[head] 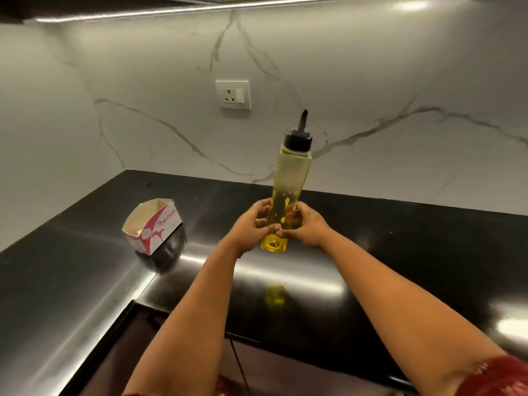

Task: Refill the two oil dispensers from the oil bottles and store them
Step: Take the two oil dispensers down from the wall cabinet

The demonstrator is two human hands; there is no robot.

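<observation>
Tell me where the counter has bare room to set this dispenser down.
Bare counter lies right of the dispenser, toward the wall, and between the dispenser and the white carton. Only the carton crowds the left corner.

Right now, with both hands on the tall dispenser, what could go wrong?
1. Both hands, left hand and right hand, grip the oil dispenser only low down; being tall, it might tip.
2. If oil coats its wall, the fingers may slip.
3. It hangs above the black counter; a drop could spill oil.
</observation>
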